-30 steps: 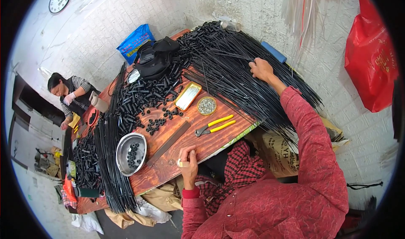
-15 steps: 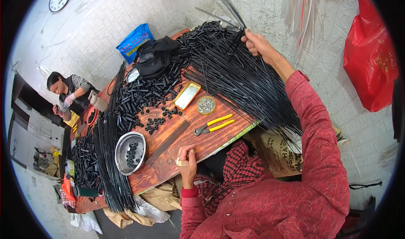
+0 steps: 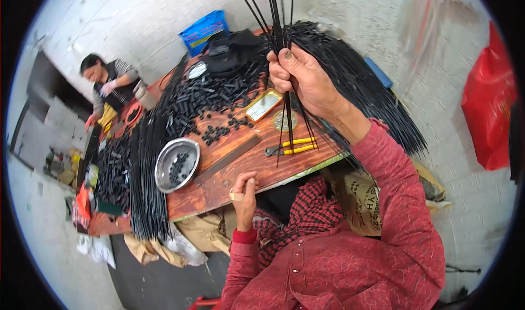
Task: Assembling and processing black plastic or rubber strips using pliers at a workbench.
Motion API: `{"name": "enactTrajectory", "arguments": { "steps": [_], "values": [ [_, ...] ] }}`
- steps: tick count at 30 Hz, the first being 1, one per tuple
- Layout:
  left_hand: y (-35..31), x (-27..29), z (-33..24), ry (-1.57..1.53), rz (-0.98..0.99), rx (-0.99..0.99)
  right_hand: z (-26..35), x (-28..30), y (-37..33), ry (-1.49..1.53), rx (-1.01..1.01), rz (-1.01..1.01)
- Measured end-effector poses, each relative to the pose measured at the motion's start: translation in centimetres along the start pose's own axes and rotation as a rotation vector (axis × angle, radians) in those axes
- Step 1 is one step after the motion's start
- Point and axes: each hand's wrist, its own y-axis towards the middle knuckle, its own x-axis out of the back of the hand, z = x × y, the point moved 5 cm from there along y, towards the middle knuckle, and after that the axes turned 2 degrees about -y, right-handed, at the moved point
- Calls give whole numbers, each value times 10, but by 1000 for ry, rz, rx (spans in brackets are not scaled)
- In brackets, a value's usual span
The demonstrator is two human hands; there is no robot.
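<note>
My right hand (image 3: 303, 80) is raised over the far right part of the table, closed round a loose bundle of thin black rods (image 3: 278, 28). The rods stand nearly upright, fanning out above and below the fist. Close to the table's front edge, my left hand (image 3: 244, 196) has its fingers curled and seems to hold nothing; a pale band wraps one finger. Behind the lower ends of the held rods are yellow-handled pliers (image 3: 295, 146) and a round dish of small metal bits (image 3: 285, 121). A large heap of black rods (image 3: 355, 80) lies beyond my right hand.
A metal bowl (image 3: 190, 148) with small black pieces stands at the left, beside a flat dark bar (image 3: 229, 158). Black tubes (image 3: 210, 94), a yellow tray (image 3: 264, 104) and another rod bundle (image 3: 149, 173) cover the table. A co-worker (image 3: 112, 86) works at the far left.
My right hand has come back from the rod heap toward me, bringing the bundle of rods over the table. My left hand stays near the front edge. The view has shifted.
</note>
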Motion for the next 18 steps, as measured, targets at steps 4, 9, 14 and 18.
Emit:
{"name": "enactTrajectory", "arguments": {
  "steps": [4,9,14,18],
  "values": [
    [-27,10,-16,-1,-29,-50,-23,-51,6,22,51,95],
    [-64,24,-8,-60,-115,69,-119,-76,-29,-165,23,22],
    [-79,23,-24,-63,-108,20,-130,-83,-34,-49,-126,122],
    [-83,-2,-64,-63,-58,30,-99,-103,-56,-121,-149,138]
  ]
}}
